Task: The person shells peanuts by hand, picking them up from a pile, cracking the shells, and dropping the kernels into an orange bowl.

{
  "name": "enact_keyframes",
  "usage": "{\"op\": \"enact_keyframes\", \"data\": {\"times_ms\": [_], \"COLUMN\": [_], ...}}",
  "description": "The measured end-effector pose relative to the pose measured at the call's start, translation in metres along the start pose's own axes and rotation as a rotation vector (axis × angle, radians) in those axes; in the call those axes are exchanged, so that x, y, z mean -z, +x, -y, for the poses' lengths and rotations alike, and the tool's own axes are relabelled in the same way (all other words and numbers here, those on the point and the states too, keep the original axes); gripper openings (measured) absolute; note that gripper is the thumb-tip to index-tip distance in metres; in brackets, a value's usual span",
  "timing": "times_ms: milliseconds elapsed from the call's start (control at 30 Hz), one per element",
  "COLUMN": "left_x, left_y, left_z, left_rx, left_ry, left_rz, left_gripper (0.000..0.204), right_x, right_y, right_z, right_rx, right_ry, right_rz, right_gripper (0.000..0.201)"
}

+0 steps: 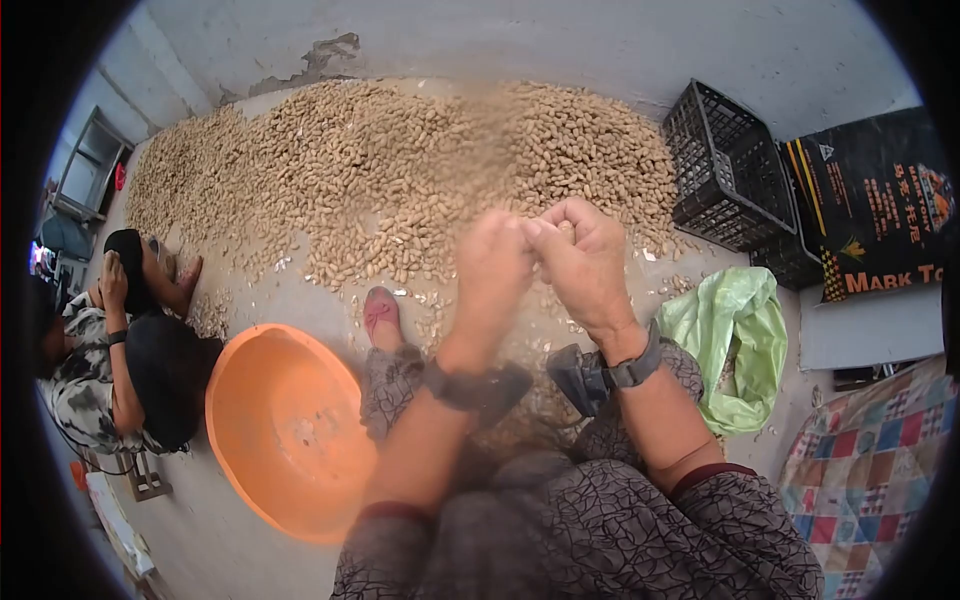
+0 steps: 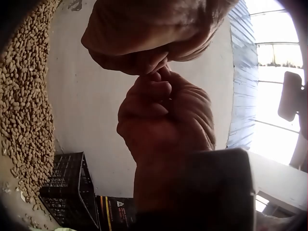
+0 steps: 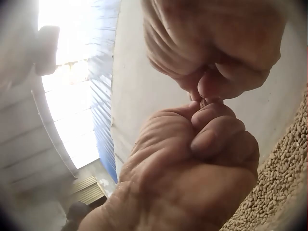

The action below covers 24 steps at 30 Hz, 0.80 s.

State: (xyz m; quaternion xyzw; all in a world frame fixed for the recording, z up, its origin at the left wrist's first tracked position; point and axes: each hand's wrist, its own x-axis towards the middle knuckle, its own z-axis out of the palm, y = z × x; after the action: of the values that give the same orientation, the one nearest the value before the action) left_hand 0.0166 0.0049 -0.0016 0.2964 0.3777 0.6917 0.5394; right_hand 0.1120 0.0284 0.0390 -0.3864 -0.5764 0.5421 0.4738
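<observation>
In front of the body, above the floor, both hands meet fingertip to fingertip. My left hand (image 1: 493, 280), blurred in the head view, pinches with thumb and curled fingers. The right hand (image 1: 588, 265) has its thumb and index finger pressed together against the left fingertips. Between them the right wrist view shows a small brown sliver of a peanut (image 3: 203, 102), mostly hidden by the fingers. Beyond the hands spreads a large heap of unshelled peanuts (image 1: 340, 170) along the wall.
An orange basin (image 1: 290, 430) sits at the left. To the right are a pale green sack (image 1: 735, 340), a black plastic crate (image 1: 725, 175) and a black printed bag (image 1: 875, 200). Another person (image 1: 100, 370) sits at the far left. Loose peanuts and shell bits lie near the feet.
</observation>
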Motion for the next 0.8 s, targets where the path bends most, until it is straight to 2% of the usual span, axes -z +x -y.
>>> {"op": "enact_keyframes", "data": {"times_ms": [67,100,167,200,267,300,367,500,600,667,800], "left_x": [0.005,0.009,0.016,0.015,0.011,0.010,0.008,0.014,0.016,0.012,0.012], "left_y": [-0.001,-0.001,-0.001,-0.001,-0.002,-0.003,-0.003,0.001,0.001,-0.001,-0.003], "left_z": [0.002,0.002,0.000,-0.004,-0.014,-0.014,-0.015,-0.011,-0.011,-0.016,-0.016], "left_rx": [0.042,0.041,-0.047,-0.048,0.325,0.322,0.320,0.352,0.345,0.307,0.345], "left_ry": [-0.007,-0.008,0.119,0.119,-0.375,-0.376,-0.427,-0.442,-0.491,-0.369,-0.336], "left_rz": [-0.056,-0.061,0.061,0.057,0.027,0.023,0.001,-0.033,0.046,-0.003,-0.021], "left_gripper": [0.016,0.016,0.020,0.020,0.017,0.017,0.016,0.021,0.024,0.027,0.028], "right_x": [-0.002,-0.003,-0.004,-0.005,-0.005,-0.005,-0.005,-0.006,-0.005,0.001,-0.003], "right_y": [-0.003,-0.005,-0.007,-0.008,-0.010,-0.011,-0.011,-0.011,-0.011,-0.008,-0.010], "right_z": [0.002,0.004,0.008,0.006,0.001,0.002,0.003,0.006,-0.004,-0.012,-0.017], "right_rx": [0.122,0.120,0.060,0.059,0.220,0.219,0.101,0.056,0.117,0.457,0.477], "right_ry": [-0.129,-0.130,0.005,0.005,-0.054,-0.054,0.092,0.118,0.054,-0.360,-0.349], "right_rz": [0.021,0.027,0.060,0.063,0.067,0.071,0.085,0.100,0.093,0.059,0.038], "right_gripper": [0.012,0.012,0.009,0.009,0.007,0.007,0.005,0.005,0.004,0.006,0.010]}}
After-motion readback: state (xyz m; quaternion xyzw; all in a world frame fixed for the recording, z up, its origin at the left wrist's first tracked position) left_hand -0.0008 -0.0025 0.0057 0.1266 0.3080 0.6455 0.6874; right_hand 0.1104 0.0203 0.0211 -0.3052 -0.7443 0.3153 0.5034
